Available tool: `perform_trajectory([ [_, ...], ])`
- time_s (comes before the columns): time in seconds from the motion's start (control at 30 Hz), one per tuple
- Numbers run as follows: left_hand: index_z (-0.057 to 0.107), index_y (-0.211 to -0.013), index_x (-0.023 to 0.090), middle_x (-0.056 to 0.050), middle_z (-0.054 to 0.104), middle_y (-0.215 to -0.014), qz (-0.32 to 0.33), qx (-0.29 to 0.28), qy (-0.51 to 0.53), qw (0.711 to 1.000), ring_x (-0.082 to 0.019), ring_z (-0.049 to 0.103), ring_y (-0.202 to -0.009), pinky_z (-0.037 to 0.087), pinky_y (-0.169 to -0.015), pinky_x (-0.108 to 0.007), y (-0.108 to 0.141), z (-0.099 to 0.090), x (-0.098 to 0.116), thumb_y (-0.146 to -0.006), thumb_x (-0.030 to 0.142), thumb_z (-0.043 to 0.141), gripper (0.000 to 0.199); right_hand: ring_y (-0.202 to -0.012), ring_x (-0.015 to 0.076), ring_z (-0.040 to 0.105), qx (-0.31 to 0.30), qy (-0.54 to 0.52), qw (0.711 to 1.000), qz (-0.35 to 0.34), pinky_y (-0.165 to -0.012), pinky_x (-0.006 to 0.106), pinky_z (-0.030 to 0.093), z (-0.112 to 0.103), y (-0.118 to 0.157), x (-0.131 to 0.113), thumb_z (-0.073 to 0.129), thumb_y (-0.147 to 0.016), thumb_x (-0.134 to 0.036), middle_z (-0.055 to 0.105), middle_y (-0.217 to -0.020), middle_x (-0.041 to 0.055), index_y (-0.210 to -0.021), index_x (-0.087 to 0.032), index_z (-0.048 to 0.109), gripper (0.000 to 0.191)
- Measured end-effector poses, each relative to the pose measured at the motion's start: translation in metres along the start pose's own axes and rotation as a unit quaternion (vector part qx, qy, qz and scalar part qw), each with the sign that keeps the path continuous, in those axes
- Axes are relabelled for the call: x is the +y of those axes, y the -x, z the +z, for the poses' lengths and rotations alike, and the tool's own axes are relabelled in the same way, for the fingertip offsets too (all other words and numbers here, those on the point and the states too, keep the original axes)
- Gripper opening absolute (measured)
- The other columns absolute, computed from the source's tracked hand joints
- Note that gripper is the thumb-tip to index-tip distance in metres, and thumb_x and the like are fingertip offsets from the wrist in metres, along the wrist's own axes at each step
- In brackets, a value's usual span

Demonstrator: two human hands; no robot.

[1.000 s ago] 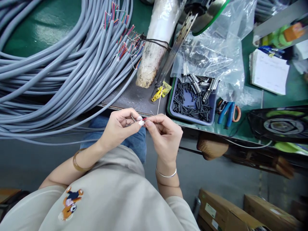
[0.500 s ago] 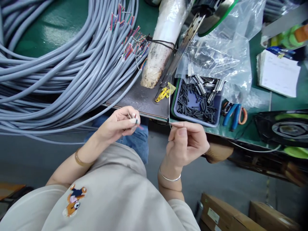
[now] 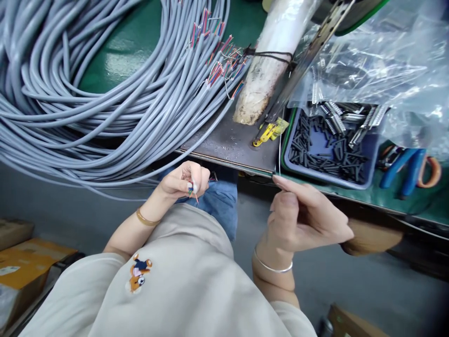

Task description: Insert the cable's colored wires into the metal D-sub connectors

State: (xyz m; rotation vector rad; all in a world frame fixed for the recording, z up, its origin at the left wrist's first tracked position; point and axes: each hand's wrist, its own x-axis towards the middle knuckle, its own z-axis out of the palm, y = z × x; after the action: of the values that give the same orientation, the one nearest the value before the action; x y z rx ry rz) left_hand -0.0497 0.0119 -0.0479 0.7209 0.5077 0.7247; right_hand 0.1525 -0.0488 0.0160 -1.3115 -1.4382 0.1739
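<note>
Away from the coloured wires (image 3: 191, 191) pinched in your left hand (image 3: 175, 181), your right hand (image 3: 301, 215) had drawn since a second earlier. Those ends sat left of the purple tray (image 3: 324, 150); your right fingers bent inward by its near-left corner, their grip on the pale strand (image 3: 279, 152) unclear. You seemed between touches; another called for a light pinch. Left of the tray lay yellow snips (image 3: 268, 133), then grey cables (image 3: 147, 146).

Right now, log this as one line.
left hand: pinching coloured wires; right hand: near blue tray; yellow tool: on bench
</note>
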Motion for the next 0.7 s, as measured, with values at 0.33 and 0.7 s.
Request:
perform_trajectory([
  [0.33, 0.062, -0.067, 0.015, 0.004, 0.052, -0.058, 0.024, 0.159, -0.036, 0.986, -0.001, 0.028, -0.043, 0.016, -0.041, -0.017, -0.005, 0.044, 0.025, -0.066, 0.027, 0.088, 0.028, -0.079, 0.0168, 0.081, -0.029, -0.002, 0.996, 0.084, -0.071, 0.029, 0.066, 0.003, -0.003, 0.009, 0.071, -0.096, -0.023, 0.081, -0.089, -0.0010, -0.101, -0.023, 0.068, 0.005],
  [0.7, 0.068, -0.069, 0.015, 0.004, 0.056, -0.060, 0.083, 0.167, -0.090, 0.978, -0.002, 0.031, -0.047, 0.023, -0.044, -0.019, -0.014, 0.055, 0.019, -0.071, 0.025, 0.086, 0.021, -0.043, 0.0063, 0.053, -0.058, -0.009, 0.996, 0.064, -0.041, 0.021, 0.038, 0.000, 0.002, 0.016, 0.071, -0.094, -0.024, 0.063, -0.064, -0.0090, -0.093, -0.025, 0.065, 0.007],
])
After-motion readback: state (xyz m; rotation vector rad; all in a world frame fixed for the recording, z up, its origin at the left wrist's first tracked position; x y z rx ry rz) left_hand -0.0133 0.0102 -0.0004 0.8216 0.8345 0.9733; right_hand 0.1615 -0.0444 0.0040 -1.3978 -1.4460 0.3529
